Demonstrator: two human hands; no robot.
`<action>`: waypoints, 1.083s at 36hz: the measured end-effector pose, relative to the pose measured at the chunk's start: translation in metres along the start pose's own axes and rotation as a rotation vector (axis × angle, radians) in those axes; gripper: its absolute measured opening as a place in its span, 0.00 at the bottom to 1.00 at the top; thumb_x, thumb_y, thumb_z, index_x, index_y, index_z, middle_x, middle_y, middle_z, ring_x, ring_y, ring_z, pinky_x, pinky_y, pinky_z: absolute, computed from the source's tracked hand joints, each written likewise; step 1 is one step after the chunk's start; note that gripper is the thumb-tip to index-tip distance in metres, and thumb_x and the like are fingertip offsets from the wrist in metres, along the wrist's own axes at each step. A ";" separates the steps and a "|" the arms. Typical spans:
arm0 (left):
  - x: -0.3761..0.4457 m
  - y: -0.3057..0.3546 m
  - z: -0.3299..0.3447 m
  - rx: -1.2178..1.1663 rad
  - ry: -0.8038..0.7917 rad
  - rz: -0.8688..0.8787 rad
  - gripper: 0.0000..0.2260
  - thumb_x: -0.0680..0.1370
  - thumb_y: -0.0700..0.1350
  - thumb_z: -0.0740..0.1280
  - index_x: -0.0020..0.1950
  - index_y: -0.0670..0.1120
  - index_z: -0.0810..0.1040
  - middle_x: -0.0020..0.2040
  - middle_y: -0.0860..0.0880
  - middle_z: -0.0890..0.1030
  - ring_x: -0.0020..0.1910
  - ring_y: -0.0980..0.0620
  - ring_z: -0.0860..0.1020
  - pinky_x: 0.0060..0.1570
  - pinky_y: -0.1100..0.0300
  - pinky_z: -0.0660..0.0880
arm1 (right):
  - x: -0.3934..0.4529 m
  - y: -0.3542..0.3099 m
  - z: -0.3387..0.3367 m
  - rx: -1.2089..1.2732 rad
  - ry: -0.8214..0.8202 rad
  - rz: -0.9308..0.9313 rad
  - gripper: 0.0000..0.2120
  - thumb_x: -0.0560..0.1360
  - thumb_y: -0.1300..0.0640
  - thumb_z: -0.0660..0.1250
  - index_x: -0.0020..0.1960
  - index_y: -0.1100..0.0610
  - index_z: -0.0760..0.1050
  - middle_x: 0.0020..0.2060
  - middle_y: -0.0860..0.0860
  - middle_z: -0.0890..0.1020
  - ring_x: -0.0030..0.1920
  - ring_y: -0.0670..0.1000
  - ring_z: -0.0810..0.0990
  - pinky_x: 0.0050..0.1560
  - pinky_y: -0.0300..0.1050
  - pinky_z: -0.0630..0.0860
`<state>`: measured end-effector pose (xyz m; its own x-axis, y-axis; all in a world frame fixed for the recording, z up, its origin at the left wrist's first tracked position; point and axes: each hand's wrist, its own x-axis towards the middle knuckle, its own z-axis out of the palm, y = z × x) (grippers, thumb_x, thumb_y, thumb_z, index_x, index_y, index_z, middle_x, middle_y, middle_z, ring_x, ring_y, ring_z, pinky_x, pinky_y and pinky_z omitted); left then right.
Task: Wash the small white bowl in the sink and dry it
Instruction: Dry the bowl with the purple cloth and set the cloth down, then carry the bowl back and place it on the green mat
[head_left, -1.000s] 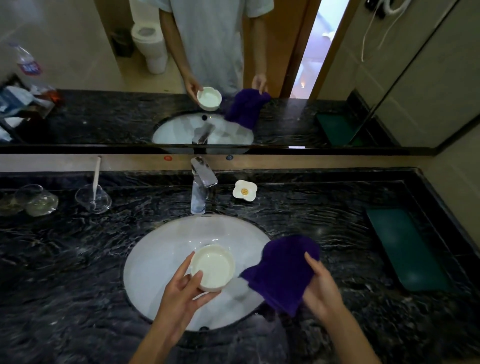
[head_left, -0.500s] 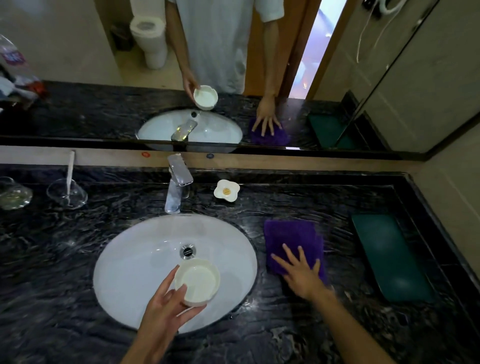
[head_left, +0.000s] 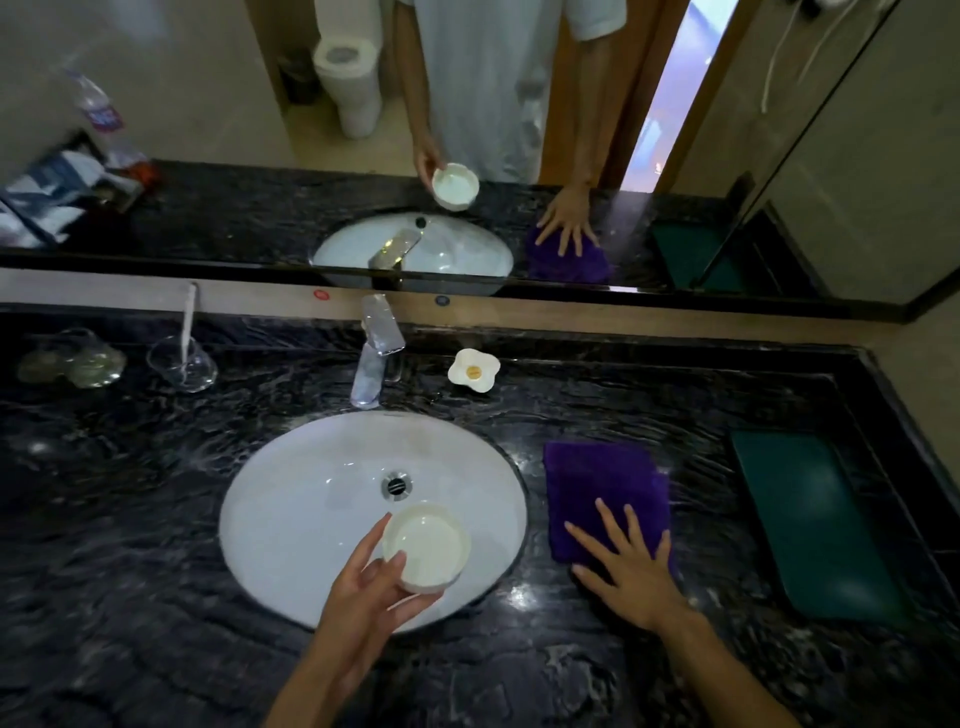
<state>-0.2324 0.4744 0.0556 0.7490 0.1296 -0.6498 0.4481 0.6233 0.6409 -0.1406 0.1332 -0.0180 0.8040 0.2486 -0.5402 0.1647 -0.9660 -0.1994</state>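
Note:
My left hand (head_left: 371, 597) holds the small white bowl (head_left: 428, 545) by its near rim, over the front right part of the oval white sink (head_left: 306, 514). The bowl faces up and looks empty. A folded purple cloth (head_left: 602, 488) lies flat on the black marble counter just right of the sink. My right hand (head_left: 631, 566) rests on the cloth's near edge, palm down and fingers spread. The chrome tap (head_left: 376, 348) stands behind the sink, with no water running.
Behind the sink sit a white flower-shaped dish (head_left: 474, 369), a glass with a toothbrush (head_left: 182, 358) and another glass item (head_left: 78, 364) at the left. A dark green tray (head_left: 810, 525) lies at the right. A mirror (head_left: 208, 130) runs along the back wall.
The right hand has laid the purple cloth down on the counter beside the sink and now rests flat on it. The left hand still holds the bowl over the sink.

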 end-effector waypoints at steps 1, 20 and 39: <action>0.000 0.000 0.002 -0.007 0.001 0.000 0.22 0.80 0.36 0.65 0.72 0.51 0.73 0.63 0.40 0.79 0.60 0.34 0.80 0.46 0.43 0.84 | 0.001 -0.003 -0.004 0.028 0.001 0.008 0.29 0.73 0.23 0.42 0.73 0.21 0.42 0.77 0.39 0.29 0.78 0.55 0.27 0.72 0.76 0.31; -0.019 0.016 0.029 0.067 -0.099 0.112 0.23 0.79 0.38 0.67 0.73 0.52 0.72 0.66 0.37 0.78 0.60 0.33 0.81 0.56 0.36 0.79 | -0.026 -0.147 -0.091 1.373 -0.233 -0.166 0.20 0.79 0.50 0.70 0.70 0.48 0.74 0.59 0.57 0.84 0.56 0.58 0.85 0.55 0.56 0.84; -0.016 0.060 0.015 0.229 -0.291 0.076 0.19 0.75 0.43 0.71 0.66 0.52 0.80 0.67 0.41 0.79 0.59 0.36 0.82 0.54 0.44 0.82 | -0.048 -0.176 -0.070 1.598 -0.005 -0.081 0.19 0.78 0.62 0.70 0.68 0.52 0.76 0.55 0.60 0.86 0.58 0.60 0.85 0.55 0.54 0.84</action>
<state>-0.2099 0.4979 0.1104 0.8769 -0.0766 -0.4746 0.4589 0.4275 0.7789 -0.1684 0.2859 0.1001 0.8208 0.2963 -0.4884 -0.5376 0.1115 -0.8358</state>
